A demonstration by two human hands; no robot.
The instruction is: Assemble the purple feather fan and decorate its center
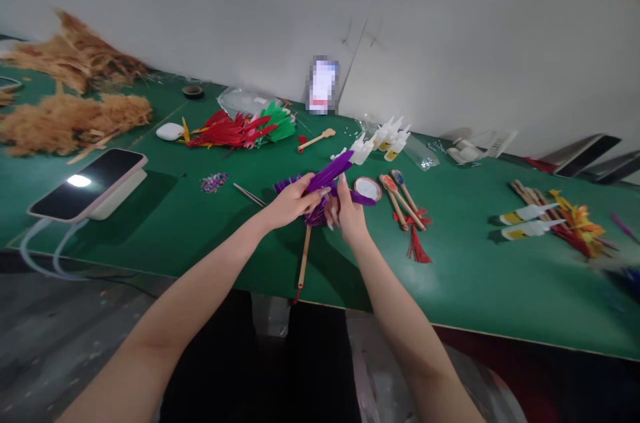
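My left hand (293, 202) is closed on a purple feather fan (325, 180) with a wooden handle (304, 256) that points down toward the table's near edge. My right hand (347, 210) pinches purple feathers at the fan's right side, fingers curled against them. One long purple feather sticks up to the right toward the glue bottles. Both hands meet over the green table (200, 223).
Red and green feathers (240, 128) lie behind the hands. A phone on a stand (87, 183) sits at left, with tan fibre heaps (70, 120) beyond. White glue bottles (387, 136), a small round tin (368, 188), wooden sticks with red tassels (407, 210) and orange feathers (575, 226) are to the right.
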